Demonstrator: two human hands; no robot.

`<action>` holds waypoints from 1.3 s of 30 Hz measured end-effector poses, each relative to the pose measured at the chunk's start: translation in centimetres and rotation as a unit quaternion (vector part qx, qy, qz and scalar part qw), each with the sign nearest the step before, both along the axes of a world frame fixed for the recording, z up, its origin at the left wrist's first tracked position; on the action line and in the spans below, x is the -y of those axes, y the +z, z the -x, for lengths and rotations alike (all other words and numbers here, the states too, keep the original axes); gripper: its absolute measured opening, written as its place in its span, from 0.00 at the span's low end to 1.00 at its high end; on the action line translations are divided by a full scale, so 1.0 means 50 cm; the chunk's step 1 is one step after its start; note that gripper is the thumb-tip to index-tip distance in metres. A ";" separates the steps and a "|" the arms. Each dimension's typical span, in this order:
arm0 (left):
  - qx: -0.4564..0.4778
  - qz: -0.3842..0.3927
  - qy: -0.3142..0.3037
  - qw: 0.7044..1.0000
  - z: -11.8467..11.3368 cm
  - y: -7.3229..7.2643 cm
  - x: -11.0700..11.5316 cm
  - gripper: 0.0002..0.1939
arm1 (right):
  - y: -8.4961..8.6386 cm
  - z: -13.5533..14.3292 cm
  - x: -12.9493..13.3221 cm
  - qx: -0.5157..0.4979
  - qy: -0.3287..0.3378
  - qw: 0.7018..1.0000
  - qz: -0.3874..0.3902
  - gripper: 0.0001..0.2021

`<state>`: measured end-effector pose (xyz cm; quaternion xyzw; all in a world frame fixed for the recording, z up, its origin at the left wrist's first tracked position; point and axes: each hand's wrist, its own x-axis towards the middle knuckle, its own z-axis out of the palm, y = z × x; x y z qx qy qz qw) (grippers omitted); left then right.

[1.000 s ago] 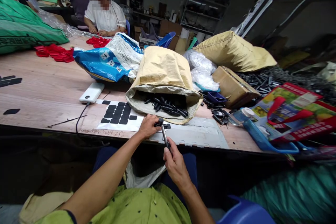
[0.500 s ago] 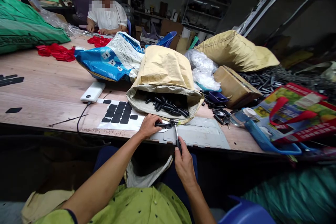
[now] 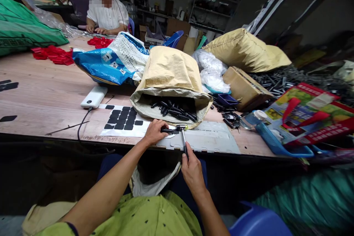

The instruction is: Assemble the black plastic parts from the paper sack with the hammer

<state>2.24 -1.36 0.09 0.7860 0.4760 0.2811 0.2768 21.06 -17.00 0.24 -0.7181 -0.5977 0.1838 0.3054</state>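
One wide wooden table (image 3: pixel 41 96) carries everything. At its middle lies a yellow sack (image 3: pixel 171 68), its mouth turned to the near side and loose black parts (image 3: pixel 177 112) showing inside. Along the near edge, right of the hands' meeting point, is a grey plate (image 3: pixel 215 138); to the left is a white sheet (image 3: pixel 132 132) bearing rows of dark patches (image 3: pixel 121 118).

Nearer still, the right hand (image 3: pixel 193 171) has its fingers wrapped round the handle of a small hammer (image 3: pixel 183 139), the head up at the near rim of the sack. The left hand (image 3: pixel 154 132) rests at the table's near edge, its fingers pinching one end of a black piece (image 3: pixel 170 131), which points right, toward the hammer head (whether the two touch, I cannot tell).

The step in hand looks like tapping that piece over the plate. A further tap would call for the left fingers to keep it steady and clear of the head, and for a short, controlled swing from the right wrist.
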 end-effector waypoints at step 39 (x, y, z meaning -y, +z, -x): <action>-0.047 -0.071 0.199 0.976 0.002 0.072 -0.110 0.11 | -0.005 -0.002 0.001 0.015 -0.005 1.000 0.006 0.27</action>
